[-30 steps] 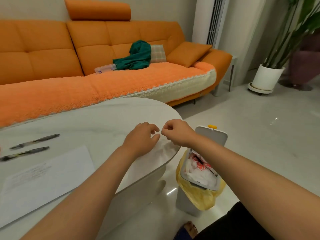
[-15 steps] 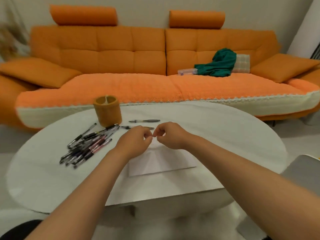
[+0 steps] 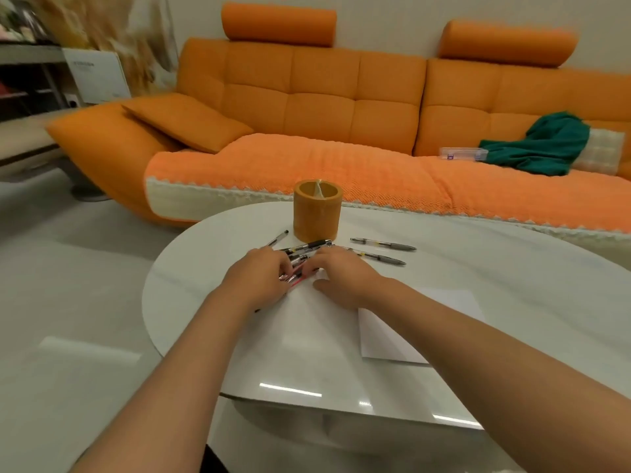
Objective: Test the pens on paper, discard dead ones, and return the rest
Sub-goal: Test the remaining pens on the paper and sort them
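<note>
Several black and red pens (image 3: 302, 251) lie in a loose pile on the white oval table (image 3: 211, 268), just in front of an orange cylindrical pen holder (image 3: 317, 210). My left hand (image 3: 259, 278) sits on the pile's near left end, fingers curled round a few pens. My right hand (image 3: 341, 278) reaches in from the right; its fingertips touch a red pen (image 3: 296, 283) and its thumb is spread apart on the table. A white sheet of paper (image 3: 382, 339) lies under my right forearm. Two more pens (image 3: 382, 244) lie apart, right of the holder.
An orange sofa (image 3: 307, 97) runs behind the table, with a green cloth (image 3: 539, 145) and a clear plastic box (image 3: 462, 153) on its seat. Pale floor (image 3: 68, 268) lies to the left, with shelves (image 3: 30, 80) at far left.
The view swung left from the bin and table end to the pen pile. Both hands moved from pinching together above the paper down onto the pens.
</note>
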Action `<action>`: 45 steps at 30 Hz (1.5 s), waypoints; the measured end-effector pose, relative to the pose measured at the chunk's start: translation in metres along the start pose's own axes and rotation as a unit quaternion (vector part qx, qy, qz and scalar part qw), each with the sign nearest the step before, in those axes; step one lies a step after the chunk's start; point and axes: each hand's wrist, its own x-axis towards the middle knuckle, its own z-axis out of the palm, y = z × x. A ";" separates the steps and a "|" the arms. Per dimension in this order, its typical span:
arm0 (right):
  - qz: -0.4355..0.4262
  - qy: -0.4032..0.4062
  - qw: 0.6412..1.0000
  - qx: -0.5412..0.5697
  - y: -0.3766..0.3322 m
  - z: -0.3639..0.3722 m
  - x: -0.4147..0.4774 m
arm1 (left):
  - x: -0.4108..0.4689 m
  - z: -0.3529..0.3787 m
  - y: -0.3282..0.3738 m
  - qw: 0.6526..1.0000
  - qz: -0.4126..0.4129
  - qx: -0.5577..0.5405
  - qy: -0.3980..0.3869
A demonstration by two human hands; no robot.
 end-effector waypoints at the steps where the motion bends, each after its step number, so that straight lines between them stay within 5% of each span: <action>1: -0.007 0.006 1.000 -0.004 0.000 0.002 0.001 | -0.001 0.000 -0.002 1.000 0.001 0.000 -0.009; 8: -0.049 -0.011 0.998 -0.036 0.009 -0.004 0.002 | -0.003 -0.005 -0.005 0.999 0.024 0.011 -0.038; 19: 0.059 0.090 0.994 0.037 0.051 -0.042 -0.034 | 0.014 -0.002 0.045 0.997 0.063 -0.052 -0.006; 27: 0.034 0.062 0.997 -0.010 0.071 -0.033 -0.064 | 0.022 0.029 0.100 0.984 0.135 -0.115 0.008; 31: 0.031 0.061 0.996 -0.052 0.094 -0.030 -0.079 | 0.027 0.035 0.104 0.983 0.133 -0.120 -0.033; 45: 0.013 0.046 0.998 -0.035 0.108 -0.033 -0.083 | 0.031 0.062 0.121 0.964 0.120 -0.238 0.007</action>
